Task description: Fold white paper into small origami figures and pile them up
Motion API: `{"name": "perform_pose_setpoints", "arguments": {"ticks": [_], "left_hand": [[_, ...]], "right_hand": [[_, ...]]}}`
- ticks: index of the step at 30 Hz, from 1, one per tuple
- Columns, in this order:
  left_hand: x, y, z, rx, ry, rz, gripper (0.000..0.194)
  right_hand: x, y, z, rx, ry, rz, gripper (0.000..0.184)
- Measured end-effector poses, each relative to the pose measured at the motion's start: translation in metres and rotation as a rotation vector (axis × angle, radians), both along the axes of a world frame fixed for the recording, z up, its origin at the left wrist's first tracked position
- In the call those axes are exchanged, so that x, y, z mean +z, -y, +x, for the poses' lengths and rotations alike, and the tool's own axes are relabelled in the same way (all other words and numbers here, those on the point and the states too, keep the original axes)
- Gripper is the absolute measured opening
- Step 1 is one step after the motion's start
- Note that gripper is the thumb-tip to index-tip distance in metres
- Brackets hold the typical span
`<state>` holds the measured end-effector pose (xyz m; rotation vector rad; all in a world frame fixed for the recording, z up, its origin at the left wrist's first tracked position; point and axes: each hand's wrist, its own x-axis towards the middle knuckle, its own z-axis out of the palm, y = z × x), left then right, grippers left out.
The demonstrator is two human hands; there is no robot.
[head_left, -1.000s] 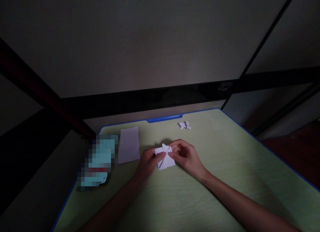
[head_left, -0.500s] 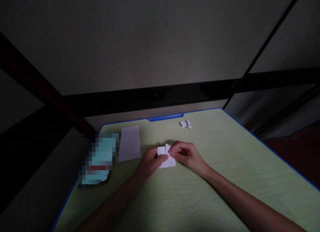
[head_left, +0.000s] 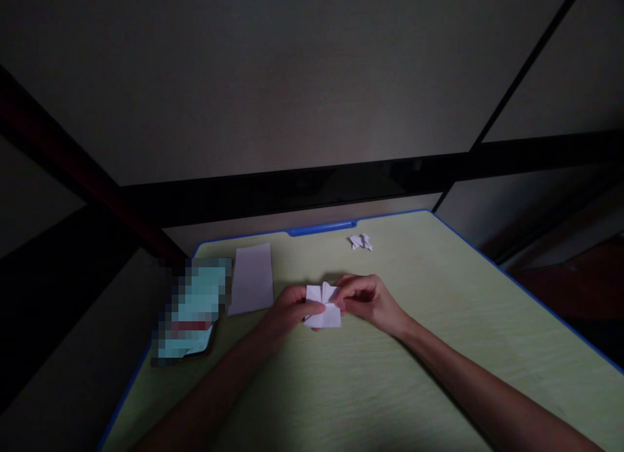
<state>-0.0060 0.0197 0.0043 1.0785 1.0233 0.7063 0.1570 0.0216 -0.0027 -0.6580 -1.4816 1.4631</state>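
A small square of folded white paper (head_left: 329, 317) is held between my hands over the table, with creases meeting at its middle and a flap standing up at its top edge. My left hand (head_left: 291, 309) grips it from the left, thumb lying across the front and fingers behind it. At the paper's right edge, my right hand (head_left: 366, 301) pinches a flap between thumb and forefinger. The fingers behind the paper are mostly hidden.
A pale green table (head_left: 419, 380) with a blue rim carries a stack of white paper (head_left: 252, 279) at left. Beside it lies a phone (head_left: 197, 312), its screen blurred out. A small folded paper piece (head_left: 361, 242) sits near the back edge, below a panelled wall (head_left: 292, 81).
My right fingers have shifted slightly toward the paper's right edge, and its right flap lies flatter. The left hand keeps its hold.
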Motion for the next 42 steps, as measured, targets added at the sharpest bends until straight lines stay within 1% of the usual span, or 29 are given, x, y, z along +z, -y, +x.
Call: {"name": "perform_pose_setpoints", "arguments": {"ticks": [6,10,14,18,23,25,27,30,32,36,38,42], "left_hand": [[-0.001,0.0,0.001,0.013,0.015,0.022,0.015],[0.001,0.001,0.002,0.014,-0.003,0.02,0.019],[0.004,0.003,0.002,-0.014,-0.055,0.059,0.02],[0.002,0.003,0.001,-0.026,-0.059,0.073,0.021],[-0.003,0.002,0.001,0.021,-0.052,0.065,0.02],[-0.004,0.003,0.001,0.046,-0.051,0.072,0.021],[-0.004,0.004,0.002,0.079,-0.048,0.08,0.021],[-0.004,0.006,0.004,0.111,-0.05,0.105,0.019],[-0.004,0.008,0.006,0.116,-0.053,0.122,0.019],[-0.001,0.01,0.008,0.142,-0.085,0.134,0.019],[0.0,0.01,0.008,0.139,-0.097,0.124,0.019],[0.001,0.009,0.008,0.113,-0.09,0.1,0.019]], "right_hand": [[0.002,0.0,0.0,-0.01,0.038,0.039,0.008],[0.001,0.001,-0.001,0.001,0.03,0.016,0.008],[0.0,0.001,-0.002,0.008,0.026,-0.004,0.008],[0.001,0.001,-0.002,0.016,0.024,-0.028,0.008],[-0.001,0.0,-0.001,0.026,0.012,-0.093,0.006],[-0.003,-0.001,-0.002,0.037,-0.036,-0.148,0.005],[-0.006,-0.002,-0.002,0.039,-0.112,-0.209,0.01],[-0.008,-0.003,-0.004,-0.012,-0.158,-0.27,0.011],[-0.008,-0.003,-0.005,-0.054,-0.073,-0.28,0.011],[-0.004,-0.003,-0.007,-0.068,0.198,-0.258,0.027],[-0.003,-0.002,-0.007,-0.054,0.24,-0.247,0.028],[-0.001,-0.002,-0.006,-0.042,0.253,-0.209,0.03]]}}
